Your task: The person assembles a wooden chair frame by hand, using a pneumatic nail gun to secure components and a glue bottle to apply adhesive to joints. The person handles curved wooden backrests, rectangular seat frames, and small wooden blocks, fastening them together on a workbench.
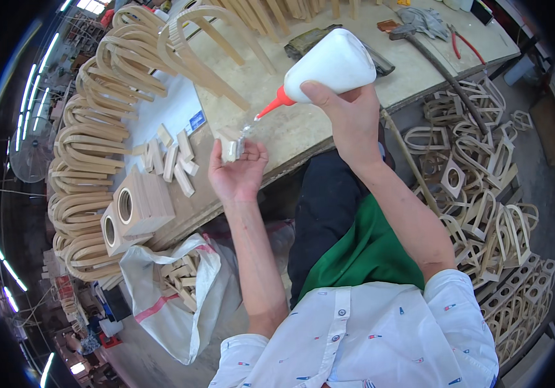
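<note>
My right hand [348,123] is wrapped round a white squeeze bottle [332,64] with a red nozzle. It tilts down to the left, and the nozzle tip hangs just above my left hand [240,174]. Palm up, my left hand cradles a small wooden block [231,145] in its curled fingers. Something clear and shiny lies at the block's upper edge beside the tip; whether the two touch I cannot tell. Left of that hand, several loose wooden blocks [170,163] lie scattered on the workbench [284,132].
Bent wooden arches [90,149] line the bench's left side, near square pieces with round holes [141,207]. A white sack [209,278] of wood pieces stands below. A hammer [439,64] and red-handled pliers [466,45] lie at the far right. Wooden frames [478,168] pile up on the floor.
</note>
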Available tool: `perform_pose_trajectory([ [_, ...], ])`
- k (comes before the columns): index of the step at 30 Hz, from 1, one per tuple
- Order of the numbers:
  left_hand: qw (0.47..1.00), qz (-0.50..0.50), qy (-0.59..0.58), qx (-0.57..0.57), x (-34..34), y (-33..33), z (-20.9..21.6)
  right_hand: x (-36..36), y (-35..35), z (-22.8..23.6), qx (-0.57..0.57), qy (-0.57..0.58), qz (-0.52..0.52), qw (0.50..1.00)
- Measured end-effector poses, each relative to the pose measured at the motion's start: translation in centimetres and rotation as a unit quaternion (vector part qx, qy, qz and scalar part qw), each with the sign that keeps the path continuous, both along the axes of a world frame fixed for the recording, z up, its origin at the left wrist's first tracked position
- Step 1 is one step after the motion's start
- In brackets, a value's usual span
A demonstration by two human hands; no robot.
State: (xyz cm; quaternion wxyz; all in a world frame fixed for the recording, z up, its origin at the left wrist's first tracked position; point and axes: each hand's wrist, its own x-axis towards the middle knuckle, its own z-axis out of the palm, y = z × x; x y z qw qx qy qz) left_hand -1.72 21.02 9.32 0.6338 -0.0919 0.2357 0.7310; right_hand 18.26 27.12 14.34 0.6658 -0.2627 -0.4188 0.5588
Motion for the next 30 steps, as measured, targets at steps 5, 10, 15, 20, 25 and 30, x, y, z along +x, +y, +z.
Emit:
perform_pose_trajectory([
  [5,0.999,-0.024,0.027,0.002,-1.8,-0.9,-1.5,3.1,1.7,-0.8,-0.107,0.109,0.027,0.988],
  [10,0.95,-0.063,0.301,-0.047,-6.2,-4.4,-1.6,11.1,6.4,-2.5,-0.182,0.037,0.025,0.982],
  [15,0.871,-0.105,0.464,-0.121,-10.2,-6.8,-1.1,17.5,12.1,-3.6,-0.209,-0.273,0.057,0.937],
  [20,0.781,-0.182,0.57,-0.179,-12.8,-6.2,-0.7,20.9,15.8,-4.2,-0.107,-0.553,0.021,0.826],
  [25,0.769,-0.185,0.581,-0.194,-12.8,-5.3,0.2,19.4,15.3,-3.1,-0.089,-0.67,0.003,0.737],
  [30,0.721,-0.198,0.636,-0.191,-13.1,-4.6,-0.2,19.8,15.2,-3.9,-0.003,-0.718,-0.042,0.694],
])
